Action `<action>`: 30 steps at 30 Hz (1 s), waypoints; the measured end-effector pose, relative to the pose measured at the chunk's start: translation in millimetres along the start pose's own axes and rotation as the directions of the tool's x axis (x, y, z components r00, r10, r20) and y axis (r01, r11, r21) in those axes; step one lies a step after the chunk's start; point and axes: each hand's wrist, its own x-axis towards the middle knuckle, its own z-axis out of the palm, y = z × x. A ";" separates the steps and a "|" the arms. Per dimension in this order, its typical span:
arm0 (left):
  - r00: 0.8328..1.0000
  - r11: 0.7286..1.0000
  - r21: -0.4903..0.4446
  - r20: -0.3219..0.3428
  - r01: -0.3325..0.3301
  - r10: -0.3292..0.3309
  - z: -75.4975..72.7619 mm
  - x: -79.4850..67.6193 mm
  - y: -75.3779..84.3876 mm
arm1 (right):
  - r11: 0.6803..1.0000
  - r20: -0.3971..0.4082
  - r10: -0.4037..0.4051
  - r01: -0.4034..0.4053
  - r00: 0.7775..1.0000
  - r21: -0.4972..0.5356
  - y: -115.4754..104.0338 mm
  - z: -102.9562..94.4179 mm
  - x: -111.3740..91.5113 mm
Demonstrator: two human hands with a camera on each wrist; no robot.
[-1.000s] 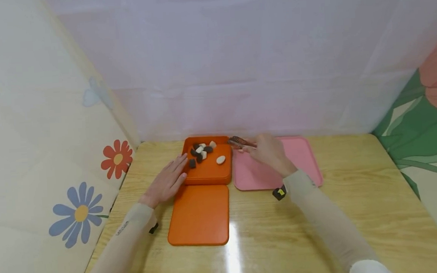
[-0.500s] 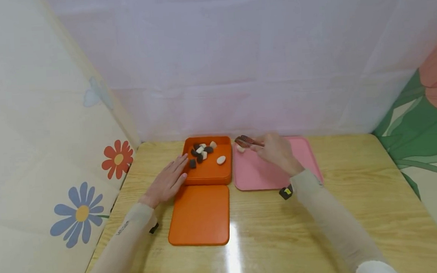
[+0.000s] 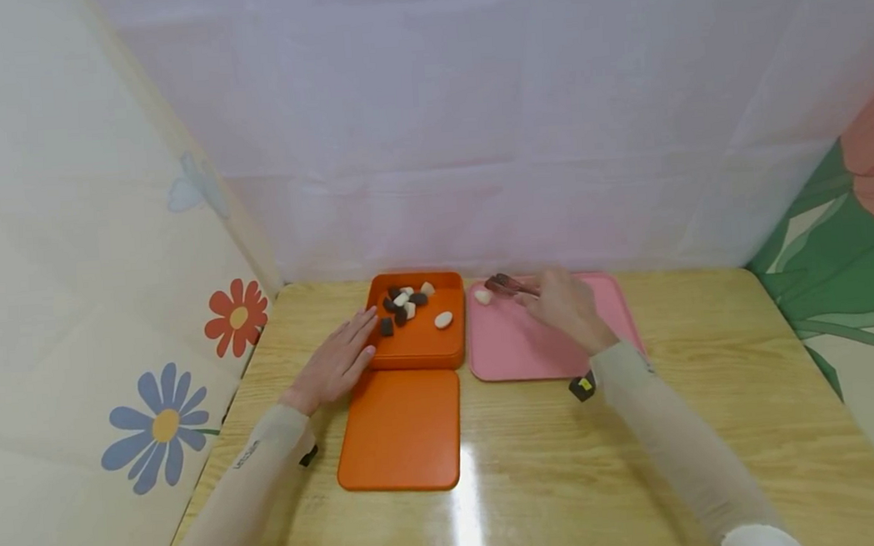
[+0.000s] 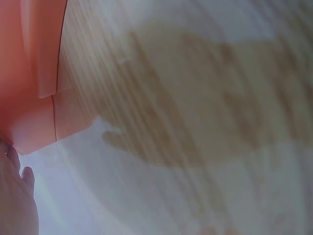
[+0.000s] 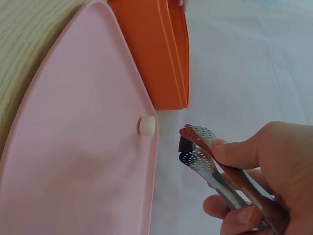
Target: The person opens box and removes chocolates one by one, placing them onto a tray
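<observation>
My left hand (image 3: 330,367) lies with straight fingers against the left wall of an orange box (image 3: 412,362). In the box are several black and white stone-like pieces, with one white oval piece (image 3: 443,319) apart from the rest. Over the pink tray (image 3: 517,356), my right hand (image 3: 567,307) grips metal tongs (image 3: 511,285) with perforated ends. A small dark block (image 5: 185,139) shows between the tong tips in the right wrist view. Near the tray's back left corner sits a white piece (image 3: 483,297), just left of the tongs.
An orange lid (image 3: 399,430) lies flat on the wooden table (image 3: 539,475) in front of the box. Box and tray stand side by side, nearly touching. A pale cloth wall (image 3: 429,140) rises right behind them. Flower-printed cloth (image 3: 164,427) hangs at the left side.
My right hand and the tongs have moved right, from the box's right edge to over the pink tray, uncovering the white piece there. My left hand stays in place.
</observation>
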 end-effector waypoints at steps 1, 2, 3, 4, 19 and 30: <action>1.000 1.000 0.001 -0.002 -0.001 0.001 0.2 -0.1 -0.2 | 1.000 -0.002 -0.001 0.001 1.000 -0.005 0.9 0.8 0.2; 1.000 1.000 -0.001 -0.001 0.001 -0.001 0.1 -0.3 -0.2 | 1.000 -0.006 -0.001 0.001 1.000 -0.013 1.9 1.6 0.3; 1.000 1.000 0.000 -0.001 0.002 -0.002 0.3 -0.4 -0.4 | 1.000 -0.010 -0.003 0.003 1.000 -0.022 3.2 2.3 0.6; 1.000 1.000 -0.001 -0.002 0.003 -0.003 0.2 -0.5 -0.4 | 1.000 -0.014 -0.006 0.006 1.000 -0.030 4.3 2.9 0.7; 1.000 1.000 -0.008 -0.002 0.008 -0.008 -1.0 -0.1 -0.7 | 0.996 -0.003 -0.013 0.013 1.000 -0.089 11.9 13.5 6.1; 1.000 1.000 -0.015 0.005 0.008 -0.008 -1.1 -1.2 1.0 | 0.996 -0.019 -0.014 0.013 1.000 -0.087 18.6 28.6 7.2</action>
